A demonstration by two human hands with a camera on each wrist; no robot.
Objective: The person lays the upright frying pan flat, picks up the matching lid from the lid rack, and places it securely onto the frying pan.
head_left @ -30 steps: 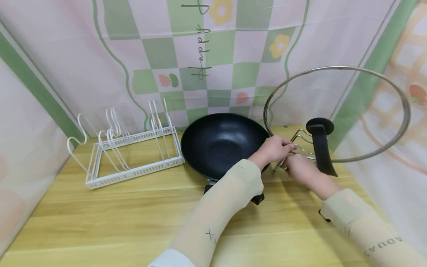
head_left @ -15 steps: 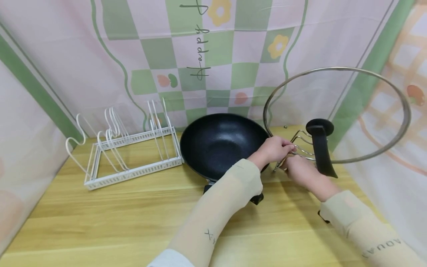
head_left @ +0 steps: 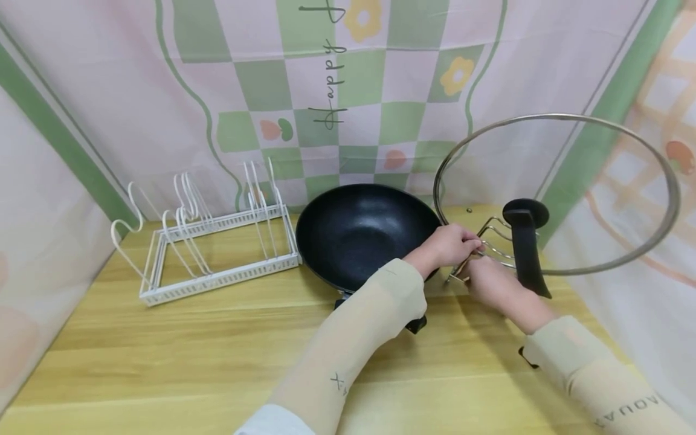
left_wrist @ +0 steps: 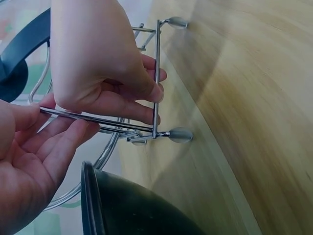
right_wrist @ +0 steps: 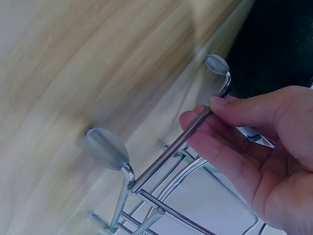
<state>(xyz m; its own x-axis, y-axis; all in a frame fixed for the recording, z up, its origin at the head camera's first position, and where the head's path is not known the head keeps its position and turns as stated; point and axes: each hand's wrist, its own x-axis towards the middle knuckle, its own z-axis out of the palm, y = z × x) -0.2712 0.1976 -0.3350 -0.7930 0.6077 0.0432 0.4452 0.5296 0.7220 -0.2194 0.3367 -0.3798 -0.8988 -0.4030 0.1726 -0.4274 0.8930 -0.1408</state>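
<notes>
A silver wire rack (right_wrist: 166,156) with rounded feet stands at the right of the wok, on the table. My left hand (head_left: 450,244) pinches one of its rods between thumb and fingers at the side nearer the wok. Lower on the front, my right hand (head_left: 492,281) grips another rod, which shows between thumb and fingertips in the right wrist view. Upright in the rack leans a large glass lid (head_left: 592,257) with a metal rim and a black handle (head_left: 526,248). In the head view both hands hide part of the rack.
The black wok (head_left: 364,232) sits left of my hands, its handle partly under my left forearm. Farther left stands a white slotted rack (head_left: 220,279) on the wooden table (head_left: 217,362). A patterned cloth (head_left: 402,66) hangs behind and at both sides.
The lid and its handle appear slightly lower and farther right, while the whole head view has shifted a little. Both hands keep their hold on the wire rack.
</notes>
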